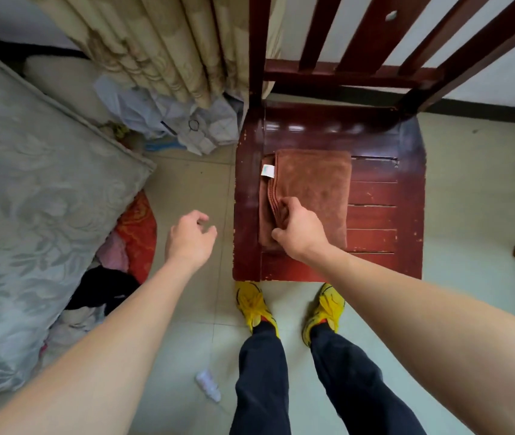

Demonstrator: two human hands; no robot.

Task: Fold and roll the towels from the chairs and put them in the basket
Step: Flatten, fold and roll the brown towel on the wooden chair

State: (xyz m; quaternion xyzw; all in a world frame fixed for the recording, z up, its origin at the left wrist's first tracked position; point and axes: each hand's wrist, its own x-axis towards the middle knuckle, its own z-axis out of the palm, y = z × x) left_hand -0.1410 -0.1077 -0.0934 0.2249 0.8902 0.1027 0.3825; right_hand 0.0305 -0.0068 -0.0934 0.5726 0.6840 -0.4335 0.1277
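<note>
- The brown towel (315, 189) lies folded flat on the left half of the chair (375, 215) seat, its white label (268, 170) on the stacked edge nearest the chair's left side.
- The right hand (300, 229) grips that layered edge, fingers curled over the folds, probably to keep the layers together for the roll; whether the thumb reaches underneath is hard to make out.
- The left hand (190, 235) hangs off the chair's left side, over the floor, fingers loosely curled and holding nothing, seemingly ready to join in.
- Yellow shoes (254, 304) stand at the chair's front edge, so the person is close over the work.
- A curtain (156, 48) hangs beside the chair's back-left corner.
- No basket shows anywhere around the chair.
</note>
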